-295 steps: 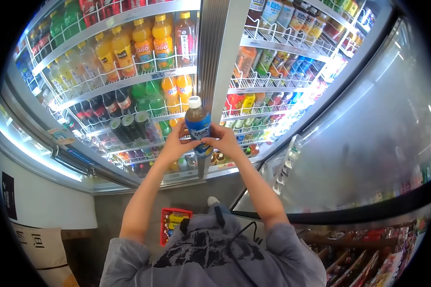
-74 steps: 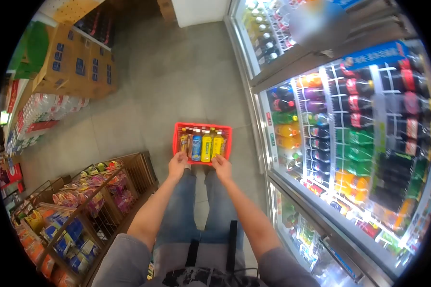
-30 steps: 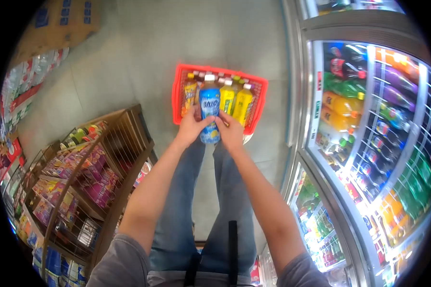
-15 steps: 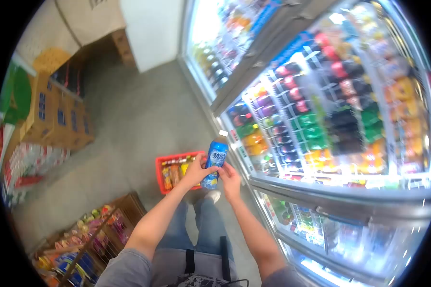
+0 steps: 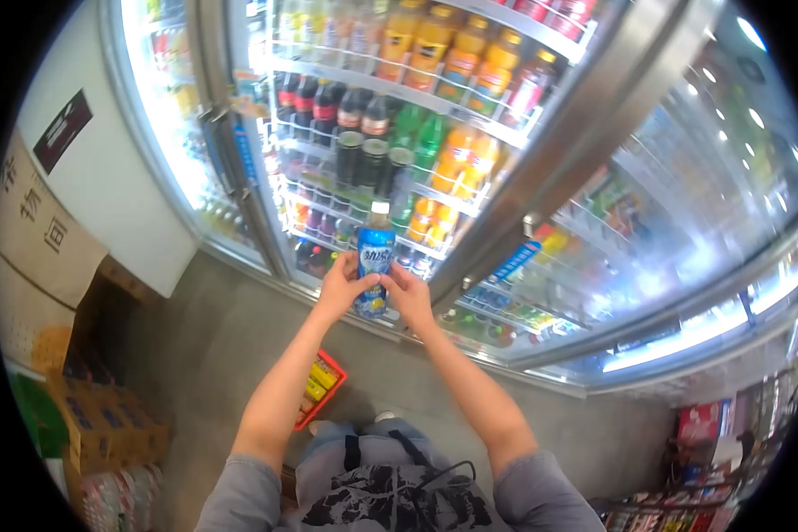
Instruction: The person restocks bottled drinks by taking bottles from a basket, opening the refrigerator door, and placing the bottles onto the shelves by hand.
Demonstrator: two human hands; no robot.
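Observation:
A blue-labelled bottle with a white cap is held upright in front of the cooler shelves. My left hand grips its left side, fingers wrapped around the lower half. On the other side my right hand closes on the same bottle, and the thumbs nearly meet across its label. Behind the bottle, dark cans stand on a wire shelf, with orange bottles to their right. Below and left of my hands, a red basket holding yellow-labelled bottles rests on the floor, partly hidden by my left forearm.
A metal door frame slants beside the lit shelves, and a glass door reflects light at the right. Cardboard boxes are stacked at the lower left near a white wall. Product racks stand at the lower right.
The view has swung from the basket and floor toward the cooler shelves. The blue bottle, earlier held over the basket, is now before the shelves, still in both hands. The basket appears lower.

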